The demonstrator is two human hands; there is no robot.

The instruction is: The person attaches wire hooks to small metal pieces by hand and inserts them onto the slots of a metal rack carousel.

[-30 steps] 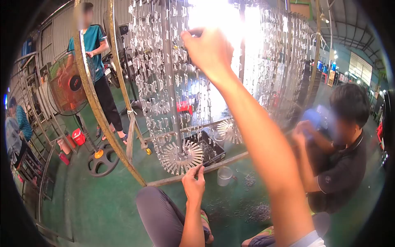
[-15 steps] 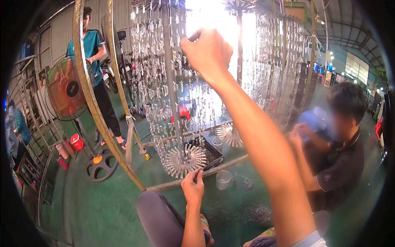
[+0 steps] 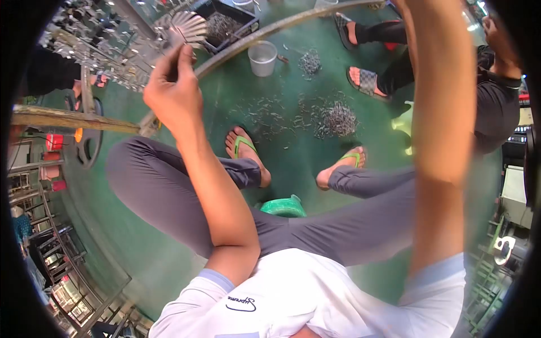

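My left hand (image 3: pixel 174 93) is raised at the upper left, with thumb and fingers pinched together. What they hold, if anything, is too small to make out. Just beyond the fingertips is a round fan of flat metal strips (image 3: pixel 189 28), partly hidden by the hand. Chains of small shiny metal pieces (image 3: pixel 84 42) hang to its left. My right forearm (image 3: pixel 442 112) stretches up past the top edge, blurred, and the right hand lies outside the picture.
A white bucket (image 3: pixel 262 58) stands by the curved frame bar (image 3: pixel 282 25). Behind the bar is a black crate (image 3: pixel 217 25) of small metal parts. Loose metal pieces (image 3: pixel 338 119) lie piled on the floor. A green stool (image 3: pixel 283 207) is under me. Another person (image 3: pixel 496 107) sits right.
The view has tipped down toward my lap and feet. My right hand, earlier raised among the hanging chains, has left the picture. My left hand remains pinched near the metal fan.
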